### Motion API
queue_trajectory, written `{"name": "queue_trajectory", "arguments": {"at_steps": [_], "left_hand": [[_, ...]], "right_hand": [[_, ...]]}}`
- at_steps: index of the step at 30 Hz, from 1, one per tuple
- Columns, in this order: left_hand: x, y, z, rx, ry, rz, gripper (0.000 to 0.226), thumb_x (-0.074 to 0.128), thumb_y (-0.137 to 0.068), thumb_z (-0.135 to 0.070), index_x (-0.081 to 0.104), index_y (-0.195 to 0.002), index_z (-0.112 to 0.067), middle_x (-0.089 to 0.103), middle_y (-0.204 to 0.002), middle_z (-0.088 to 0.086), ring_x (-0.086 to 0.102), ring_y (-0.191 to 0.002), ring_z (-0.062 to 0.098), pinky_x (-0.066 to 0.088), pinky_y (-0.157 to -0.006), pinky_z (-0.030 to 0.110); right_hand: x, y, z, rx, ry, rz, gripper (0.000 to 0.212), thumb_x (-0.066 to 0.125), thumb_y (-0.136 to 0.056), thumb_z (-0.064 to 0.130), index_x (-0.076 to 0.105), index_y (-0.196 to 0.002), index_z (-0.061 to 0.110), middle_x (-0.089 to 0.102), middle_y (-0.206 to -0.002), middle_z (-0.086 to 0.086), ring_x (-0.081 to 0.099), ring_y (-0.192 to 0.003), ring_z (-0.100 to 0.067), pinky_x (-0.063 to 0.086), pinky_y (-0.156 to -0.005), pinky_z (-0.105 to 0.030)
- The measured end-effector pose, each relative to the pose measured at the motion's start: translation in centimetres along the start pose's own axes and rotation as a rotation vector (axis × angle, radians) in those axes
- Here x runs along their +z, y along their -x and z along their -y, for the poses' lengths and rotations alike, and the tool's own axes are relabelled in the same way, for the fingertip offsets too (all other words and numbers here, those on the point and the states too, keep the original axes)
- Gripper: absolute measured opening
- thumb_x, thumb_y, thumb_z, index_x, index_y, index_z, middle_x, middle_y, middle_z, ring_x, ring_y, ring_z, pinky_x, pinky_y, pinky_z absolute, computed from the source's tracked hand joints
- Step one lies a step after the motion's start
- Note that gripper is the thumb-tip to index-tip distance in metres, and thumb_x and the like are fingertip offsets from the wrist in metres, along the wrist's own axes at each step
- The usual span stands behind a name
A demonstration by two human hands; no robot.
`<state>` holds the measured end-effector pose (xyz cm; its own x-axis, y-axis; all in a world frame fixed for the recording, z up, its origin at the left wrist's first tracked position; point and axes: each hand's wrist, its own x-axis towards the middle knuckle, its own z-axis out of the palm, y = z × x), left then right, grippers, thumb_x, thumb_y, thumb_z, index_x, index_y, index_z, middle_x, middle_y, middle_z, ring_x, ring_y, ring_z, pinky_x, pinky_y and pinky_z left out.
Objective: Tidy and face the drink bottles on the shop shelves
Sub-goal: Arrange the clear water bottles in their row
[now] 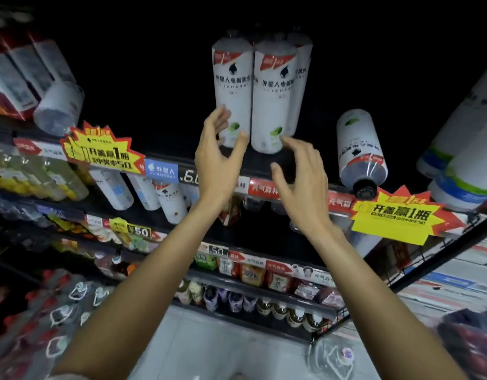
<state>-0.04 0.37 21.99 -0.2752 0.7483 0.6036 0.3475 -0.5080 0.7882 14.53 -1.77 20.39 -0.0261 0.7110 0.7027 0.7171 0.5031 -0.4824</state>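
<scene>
Two white bottles (253,94) upright on top shelf (264,160), just above both hands. Left hand (217,157) spread, fingertips near left bottle; right hand (300,176) spread, holding nothing. Another bottle (360,152) lies tipped right of right hand.

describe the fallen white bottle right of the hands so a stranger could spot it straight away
Start at the top shelf, where upright white bottles stand above the two raised hands. Look right of them, just above the yellow starburst promo sign. The toppled bottle lies on its side, black cap pointing out over the shelf edge; its neighbours stand upright.
</scene>
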Motion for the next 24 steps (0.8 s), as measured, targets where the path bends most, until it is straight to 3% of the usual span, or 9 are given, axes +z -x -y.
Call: {"name": "queue_trajectory", "arguments": {"at_steps": [2, 4, 8, 13, 18, 22, 24], "left_hand": [[-0.4, 3.2, -0.2, 0.079, -0.008, 0.001, 0.035, 0.056, -0.094, -0.018, 0.048, -0.129, -0.013, 0.059, -0.121, -0.001, 0.056, -0.115, 0.006, 0.048, -0.097, 0.033], [-0.8, 6.7, 0.5, 0.109, -0.035, 0.034, 0.028, 0.053, -0.095, -0.017, 0.052, -0.122, -0.013, 0.063, -0.113, 0.001, 0.060, -0.107, 0.012, 0.051, -0.091, 0.037], [-1.4, 12.6, 4.6, 0.062, -0.181, 0.128, 0.025, 0.056, -0.093, -0.019, 0.059, -0.116, -0.009, 0.066, -0.102, -0.004, 0.063, -0.094, 0.008, 0.054, -0.081, 0.036], [-0.6, 15.4, 11.3, -0.092, -0.357, 0.256, 0.036, 0.061, -0.090, -0.031, 0.056, -0.121, -0.015, 0.063, -0.110, -0.006, 0.059, -0.098, 0.006, 0.051, -0.086, 0.033], [1.9, 15.5, 16.5, -0.253, -0.374, 0.317, 0.052, 0.068, -0.088, -0.031, 0.048, -0.132, -0.015, 0.055, -0.129, 0.000, 0.053, -0.112, 0.011, 0.046, -0.095, 0.031], [3.6, 14.8, 19.8, -0.315, -0.337, 0.103, 0.066, 0.073, -0.083, -0.032, 0.041, -0.137, -0.014, 0.050, -0.132, 0.004, 0.048, -0.122, 0.020, 0.042, -0.102, 0.035], [3.8, 14.1, 21.4, -0.333, -0.333, 0.037, 0.071, 0.075, -0.081, -0.031, 0.037, -0.139, -0.014, 0.046, -0.134, 0.004, 0.047, -0.124, 0.020, 0.042, -0.104, 0.038]], "right_hand": [[-1.1, 2.9, -0.5, -0.060, 0.026, 0.065, 0.032, 0.052, -0.092, 0.019, 0.059, -0.122, 0.008, 0.062, -0.113, -0.006, 0.052, -0.108, -0.022, 0.039, -0.091, -0.027], [-1.8, 6.3, -1.6, -0.079, 0.038, 0.122, 0.027, 0.051, -0.093, 0.020, 0.064, -0.114, 0.010, 0.067, -0.100, -0.004, 0.058, -0.096, -0.023, 0.045, -0.082, -0.034], [-2.2, 11.9, -4.6, -0.005, 0.044, 0.251, 0.022, 0.054, -0.090, 0.021, 0.066, -0.107, 0.014, 0.070, -0.086, 0.001, 0.065, -0.081, -0.021, 0.052, -0.069, -0.033], [0.4, 16.0, -10.7, 0.178, 0.082, 0.337, 0.031, 0.057, -0.088, 0.025, 0.060, -0.116, 0.011, 0.063, -0.109, -0.005, 0.059, -0.103, -0.026, 0.047, -0.082, -0.035], [4.5, 15.1, -16.3, 0.434, 0.061, 0.273, 0.066, 0.070, -0.084, 0.023, 0.037, -0.138, 0.004, 0.044, -0.134, -0.017, 0.043, -0.124, -0.030, 0.035, -0.101, -0.033], [7.5, 13.6, -19.8, 0.560, 0.023, 0.150, 0.088, 0.076, -0.077, 0.029, 0.024, -0.143, -0.001, 0.038, -0.140, -0.019, 0.039, -0.128, -0.031, 0.031, -0.104, -0.028], [8.8, 12.8, -21.3, 0.603, -0.053, 0.086, 0.097, 0.078, -0.070, 0.038, 0.025, -0.142, 0.001, 0.043, -0.139, -0.014, 0.044, -0.127, -0.025, 0.035, -0.107, -0.029]]}}
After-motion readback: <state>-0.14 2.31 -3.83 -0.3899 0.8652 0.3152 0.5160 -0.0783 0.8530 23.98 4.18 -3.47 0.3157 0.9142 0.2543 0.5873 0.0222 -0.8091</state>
